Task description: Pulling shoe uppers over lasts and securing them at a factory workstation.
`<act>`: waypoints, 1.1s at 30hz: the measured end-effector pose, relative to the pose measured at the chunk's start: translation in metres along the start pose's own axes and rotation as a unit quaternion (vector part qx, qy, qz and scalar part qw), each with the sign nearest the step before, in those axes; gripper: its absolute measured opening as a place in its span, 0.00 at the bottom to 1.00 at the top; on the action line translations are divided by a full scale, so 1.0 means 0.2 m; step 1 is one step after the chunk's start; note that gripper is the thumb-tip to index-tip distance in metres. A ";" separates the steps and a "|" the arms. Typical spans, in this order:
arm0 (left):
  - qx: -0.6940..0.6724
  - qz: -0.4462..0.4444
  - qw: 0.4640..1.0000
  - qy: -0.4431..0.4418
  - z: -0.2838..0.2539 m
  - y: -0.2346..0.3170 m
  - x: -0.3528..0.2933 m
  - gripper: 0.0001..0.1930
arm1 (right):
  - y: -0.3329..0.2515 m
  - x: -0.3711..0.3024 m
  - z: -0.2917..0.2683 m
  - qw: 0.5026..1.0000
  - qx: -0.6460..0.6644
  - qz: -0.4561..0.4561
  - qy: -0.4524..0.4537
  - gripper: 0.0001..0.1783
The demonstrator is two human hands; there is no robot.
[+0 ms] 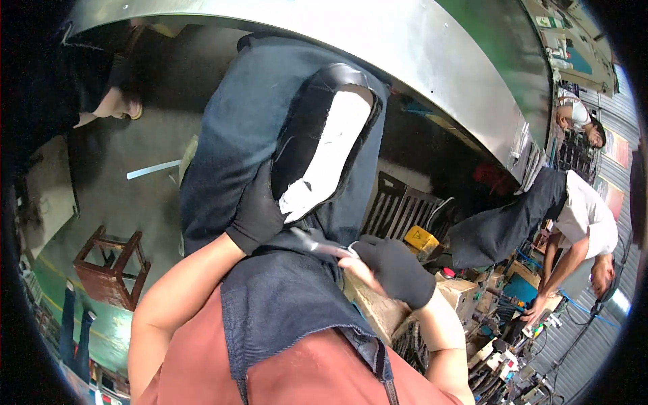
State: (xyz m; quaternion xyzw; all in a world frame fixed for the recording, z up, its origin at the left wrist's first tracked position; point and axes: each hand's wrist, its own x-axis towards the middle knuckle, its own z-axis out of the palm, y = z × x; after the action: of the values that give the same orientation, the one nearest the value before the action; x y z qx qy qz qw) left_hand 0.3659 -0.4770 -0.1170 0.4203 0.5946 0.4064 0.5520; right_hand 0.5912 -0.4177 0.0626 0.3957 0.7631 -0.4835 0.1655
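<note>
A black shoe upper (300, 145) lies bottom up across my lap, its toe pointing away from me. A white insole board (331, 145) covers its underside, with a ragged patch at the heel end. My left hand (260, 212), in a black glove, is closed around the left side of the heel. To the right of the heel, my right hand (398, 266), gloved in black with bare fingertips, grips a slim metal hand tool (324, 247). The tool's tip is blurred and points left, close to the heel. Its exact kind is unclear.
A metal bench edge (405, 40) curves beyond my knees. A brown wooden stool (115, 266) stands at left. Cardboard boxes (459, 300) and a yellow box (421, 239) sit at right, near a person in a white shirt (584, 216) bending over machinery.
</note>
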 end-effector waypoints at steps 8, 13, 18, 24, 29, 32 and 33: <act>-0.152 -0.066 0.984 -0.062 -0.11 0.03 -0.14 0.42 | 0.10 0.20 -0.01 0.982 0.084 -0.055 0.158 0.14; 0.106 0.031 0.994 -0.010 -0.07 0.02 -0.13 0.43 | 0.10 0.03 0.03 0.992 0.032 0.011 0.119 0.19; -0.011 -0.005 1.000 -0.027 -0.03 0.07 -0.06 0.50 | -0.17 0.14 0.04 0.955 -0.065 -0.271 0.100 0.23; 0.130 0.116 0.983 -0.051 -0.08 0.07 -0.09 0.51 | -0.07 0.25 0.06 0.960 -0.169 -0.163 0.153 0.23; 0.090 0.118 0.987 -0.067 -0.07 0.08 -0.10 0.54 | 0.04 0.22 0.16 0.926 -0.077 -0.352 0.116 0.22; 0.208 0.071 0.974 -0.060 -0.20 0.26 -0.13 0.49 | 0.13 0.16 0.13 0.984 -0.096 -0.087 0.119 0.19; 0.274 -0.002 0.959 -0.072 -0.28 0.35 -0.14 0.46 | 0.15 0.12 0.12 0.983 -0.089 -0.080 0.140 0.16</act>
State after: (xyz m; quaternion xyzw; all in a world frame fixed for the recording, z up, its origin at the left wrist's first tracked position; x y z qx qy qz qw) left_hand 0.3151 -0.4827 -0.0376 0.5825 0.6425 0.1952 0.4580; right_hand 0.5960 -0.4213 0.0172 0.3811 0.8478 -0.3652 0.0527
